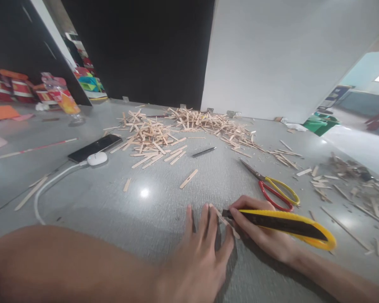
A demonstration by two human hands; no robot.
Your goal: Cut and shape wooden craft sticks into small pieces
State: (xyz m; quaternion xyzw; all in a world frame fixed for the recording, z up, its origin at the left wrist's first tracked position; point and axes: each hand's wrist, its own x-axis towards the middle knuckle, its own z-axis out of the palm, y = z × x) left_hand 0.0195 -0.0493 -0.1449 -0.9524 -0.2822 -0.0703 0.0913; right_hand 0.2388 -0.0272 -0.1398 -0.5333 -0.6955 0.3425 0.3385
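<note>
My left hand (204,252) lies flat with its fingers spread, and its index finger and thumb touch a narrow wooden craft stick (220,217) on the table. Closed around a yellow and black utility knife (284,223) is my right hand (259,227). The knife's tip end meets the stick beside my left fingers; the blade itself is too small to make out. Ahead of my hands lies a single craft stick (188,179) with a small dark mark. Scissors (276,189) with red and yellow handles rest beyond my right hand.
Heaps of craft sticks (151,134) cover the table's far middle, near a dark pen (204,152). Leftward are a phone (94,148), a white puck-shaped device (97,158) with a cable, and a plastic bottle (63,97). Wood scraps (322,183) litter the right side. Upright panels (255,59) stand behind.
</note>
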